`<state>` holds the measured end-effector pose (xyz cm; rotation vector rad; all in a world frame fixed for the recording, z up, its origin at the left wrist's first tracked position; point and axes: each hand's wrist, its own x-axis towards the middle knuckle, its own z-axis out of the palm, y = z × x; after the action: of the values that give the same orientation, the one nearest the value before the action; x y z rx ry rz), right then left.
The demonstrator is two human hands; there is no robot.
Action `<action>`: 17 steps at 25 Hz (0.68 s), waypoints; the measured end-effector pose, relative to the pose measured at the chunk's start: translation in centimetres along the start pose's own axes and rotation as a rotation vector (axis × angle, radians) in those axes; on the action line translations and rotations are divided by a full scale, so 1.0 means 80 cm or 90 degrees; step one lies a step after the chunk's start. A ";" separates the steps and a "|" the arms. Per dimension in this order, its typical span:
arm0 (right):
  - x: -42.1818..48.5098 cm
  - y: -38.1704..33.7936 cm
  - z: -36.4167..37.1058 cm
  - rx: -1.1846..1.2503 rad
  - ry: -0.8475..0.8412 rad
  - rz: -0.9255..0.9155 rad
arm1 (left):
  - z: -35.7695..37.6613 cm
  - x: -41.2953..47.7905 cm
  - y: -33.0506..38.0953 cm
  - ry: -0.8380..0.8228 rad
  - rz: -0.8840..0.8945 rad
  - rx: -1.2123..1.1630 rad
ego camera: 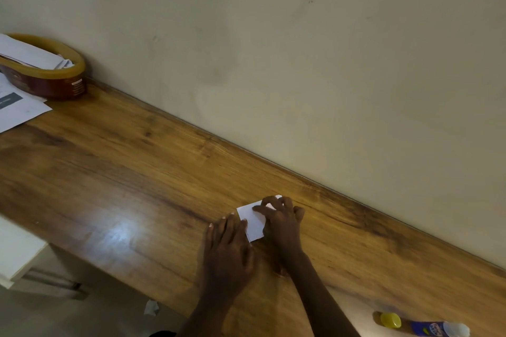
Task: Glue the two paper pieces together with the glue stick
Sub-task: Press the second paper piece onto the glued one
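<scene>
1. Both hands down on the paper: left hand [228, 249] lies flat, palm down, fingertips on the near-left edge of the paper pieces [253, 220]; right hand [280, 220] arched w/ fingers spread, tips pressing the top. Neither hand grips anything – pressing, not pinching.
2. Paper sits mid-bench [123, 172], near the wall side, between the two hands. Looks like one small white stack; can't tell if two sheets are aligned or where the seam is, since the hands cover much of it.
3. Glue stick [427, 327] lies on its side at the near-right of the bench, well apart from the paper. Yellow cap [391, 320] lies just beside the stick's end, so prob. uncapped.
4. Handling, my guess: paper is v. light, thin, floppy; slides easily on the glossy wood, creases if pushed hard. Best to pin one edge flat w/ left, smooth outward w/ right fingertips. To lift, take a corner or edge, not the middle.
5. Risk: wet glue lets the sheets skid out of line; squeezed-out glue could stick paper to bench.
6. Other stuff: oval tin [52, 76] w/ papers and loose sheets [19, 109] at far left – not involved.
</scene>
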<state>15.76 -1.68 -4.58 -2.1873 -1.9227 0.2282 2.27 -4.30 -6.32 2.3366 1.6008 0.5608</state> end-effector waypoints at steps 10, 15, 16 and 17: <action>-0.012 0.049 -0.012 -0.033 0.032 0.202 | -0.004 0.001 0.003 -0.012 -0.020 -0.032; -0.059 0.042 -0.004 -0.037 0.140 0.188 | -0.006 0.000 0.005 -0.026 -0.018 -0.040; -0.068 0.036 -0.004 -0.021 0.132 0.200 | -0.005 0.000 0.005 -0.030 -0.022 -0.046; -0.075 0.028 -0.004 0.003 0.123 0.197 | -0.005 0.000 0.004 -0.033 -0.024 -0.052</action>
<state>17.18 -7.90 -4.99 -2.3982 -1.4795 0.0662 2.37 -4.43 -5.83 2.2393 1.5649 0.5427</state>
